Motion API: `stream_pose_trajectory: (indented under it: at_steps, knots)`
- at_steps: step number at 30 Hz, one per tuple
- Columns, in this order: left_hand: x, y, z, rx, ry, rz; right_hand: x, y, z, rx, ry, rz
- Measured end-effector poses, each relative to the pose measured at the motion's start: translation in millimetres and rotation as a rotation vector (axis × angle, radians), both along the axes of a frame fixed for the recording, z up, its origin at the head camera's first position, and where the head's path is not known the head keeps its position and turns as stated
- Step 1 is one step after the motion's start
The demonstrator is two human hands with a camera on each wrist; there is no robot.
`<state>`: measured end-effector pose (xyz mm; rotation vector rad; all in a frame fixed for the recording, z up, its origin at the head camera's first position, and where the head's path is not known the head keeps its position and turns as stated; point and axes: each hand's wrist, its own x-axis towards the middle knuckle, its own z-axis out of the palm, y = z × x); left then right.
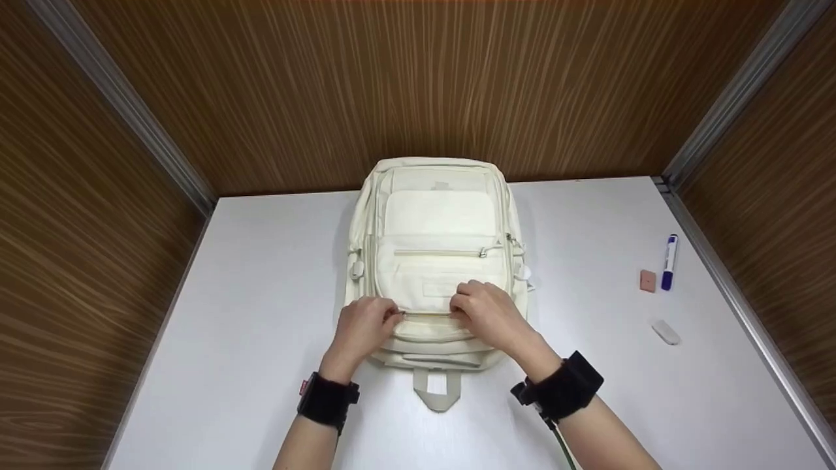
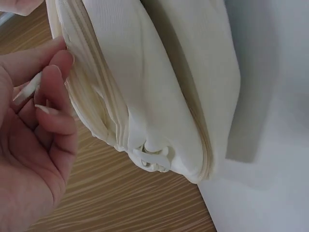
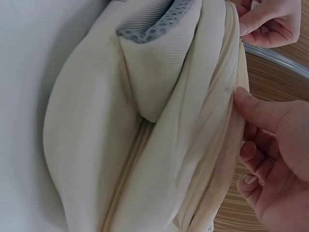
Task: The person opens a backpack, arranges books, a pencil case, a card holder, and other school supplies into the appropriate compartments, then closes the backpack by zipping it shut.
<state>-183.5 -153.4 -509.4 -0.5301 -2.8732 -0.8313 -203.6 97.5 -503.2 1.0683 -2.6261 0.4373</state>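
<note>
A cream backpack (image 1: 441, 215) lies on the white table, its grey-green top loop (image 1: 437, 399) toward the person. My left hand (image 1: 364, 326) pinches the zipper pull at the left end of the lower front pocket's zipper (image 1: 428, 315). In the left wrist view the pull's pale tab (image 2: 30, 88) shows between the curled fingers. Farther right along the same zipper, my right hand (image 1: 486, 313) pinches the pocket's fabric edge. The right wrist view shows the right thumb (image 3: 251, 104) pressed on the cloth beside the zipper teeth, with the fingers curled behind.
On the table's right side lie a blue-and-white marker (image 1: 669, 262), a small pinkish block (image 1: 647, 281) and a white eraser-like piece (image 1: 666, 332). A second pocket zipper (image 1: 444, 252) crosses the backpack higher up. Wood-grain panels (image 1: 424, 85) enclose the table at the back and sides.
</note>
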Motion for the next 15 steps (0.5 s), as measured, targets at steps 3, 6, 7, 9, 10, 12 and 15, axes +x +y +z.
stream_pose_trajectory:
  at_steps: [3,6,7,9,10,12,15]
  knots:
    - [-0.3,-7,0.3,0.005,0.020,0.005,0.9,1,1.9,-0.008,0.013,0.004]
    - [-1.7,-15,1.1,0.018,0.016,0.004,2.9,3,3.2,-0.020,0.011,0.009]
    - [-2.6,-17,1.2,0.023,0.013,0.008,3.8,4,3.6,-0.022,0.008,0.010]
    - [-4.8,-22,1.3,0.030,0.016,0.020,5.2,5,4.1,-0.026,0.002,0.013]
    - [-6.0,-24,1.0,0.031,0.018,0.028,5.6,6,4.3,-0.028,0.002,0.015]
    - [-9.1,-28,0.1,0.032,0.035,0.043,6.1,8,4.7,-0.032,0.010,0.019]
    - [-13.0,-33,-2.3,0.026,0.066,0.076,6.2,9,5.2,-0.049,0.028,0.027]
